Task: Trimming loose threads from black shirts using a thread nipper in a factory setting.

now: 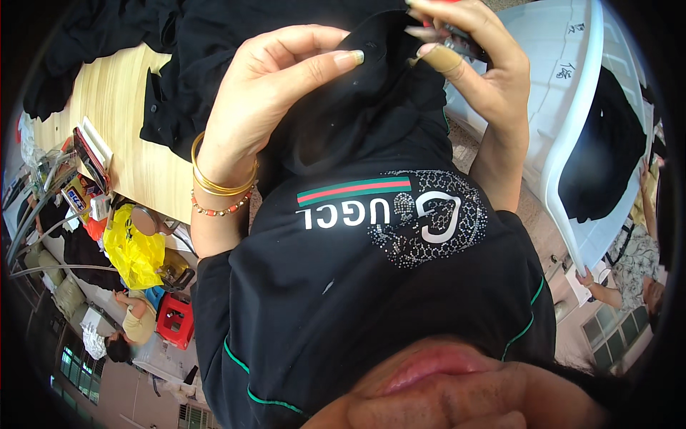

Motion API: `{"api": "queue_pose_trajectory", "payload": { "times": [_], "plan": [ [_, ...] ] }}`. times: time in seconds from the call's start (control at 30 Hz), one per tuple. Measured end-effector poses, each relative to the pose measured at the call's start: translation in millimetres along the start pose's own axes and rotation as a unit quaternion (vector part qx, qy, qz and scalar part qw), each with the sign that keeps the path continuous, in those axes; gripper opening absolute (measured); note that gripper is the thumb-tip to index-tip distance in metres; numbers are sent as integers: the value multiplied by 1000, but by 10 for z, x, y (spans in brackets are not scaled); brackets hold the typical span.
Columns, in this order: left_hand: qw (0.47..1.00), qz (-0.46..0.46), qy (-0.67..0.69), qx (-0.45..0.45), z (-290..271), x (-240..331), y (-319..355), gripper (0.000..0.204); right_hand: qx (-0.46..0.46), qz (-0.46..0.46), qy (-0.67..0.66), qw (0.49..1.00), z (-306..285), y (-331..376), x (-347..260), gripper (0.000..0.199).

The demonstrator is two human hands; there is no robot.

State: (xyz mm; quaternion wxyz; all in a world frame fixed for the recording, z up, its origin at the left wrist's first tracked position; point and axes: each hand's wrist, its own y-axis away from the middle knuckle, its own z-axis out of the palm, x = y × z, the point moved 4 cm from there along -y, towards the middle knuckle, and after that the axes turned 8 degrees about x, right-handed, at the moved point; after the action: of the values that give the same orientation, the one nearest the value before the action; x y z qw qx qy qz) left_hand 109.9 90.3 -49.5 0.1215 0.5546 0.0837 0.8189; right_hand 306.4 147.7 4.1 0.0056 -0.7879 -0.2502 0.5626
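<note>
Her left hand (275,93) pinched a fold of black cloth (357,107); the right hand (471,53) gripped a small tool (461,41), fingers (443,58) clenched on both.

A garment workshop: black garments (179,43) heaped on a wooden worktable (114,107), white bin (564,107) alongside.

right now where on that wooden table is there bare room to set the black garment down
The pale wooden table has one bare patch, bordered by dark garments on its upper and right sides and by a cluttered edge of small boxes on the lower left. The white plastic tub at right already holds black cloth. Both hands, left and right, grip the black garment.
</note>
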Motion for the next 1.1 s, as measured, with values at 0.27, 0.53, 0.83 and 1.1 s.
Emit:
{"api": "queue_pose_trajectory", "payload": {
  "times": [0.27, 0.53, 0.83, 1.1],
  "plan": [
    [997, 31, -71, 10, 54, 2, 5, 23, -68, -119, 41, 990, 67, -20, -42, 34],
    [996, 38, -76, 10, 26, -13, -10, 22, -62, -108, 16, 992, 102, -49, 25, 27],
    [996, -4, -16, 89, -19, 91, -184, 16, -27, -118, 49, 991, 85, -7, -149, 40],
    [993, -2, 30, 114, -17, 108, -247, 11, -72, -236, 99, 964, 330, 123, -32, 46]
  ]
}}
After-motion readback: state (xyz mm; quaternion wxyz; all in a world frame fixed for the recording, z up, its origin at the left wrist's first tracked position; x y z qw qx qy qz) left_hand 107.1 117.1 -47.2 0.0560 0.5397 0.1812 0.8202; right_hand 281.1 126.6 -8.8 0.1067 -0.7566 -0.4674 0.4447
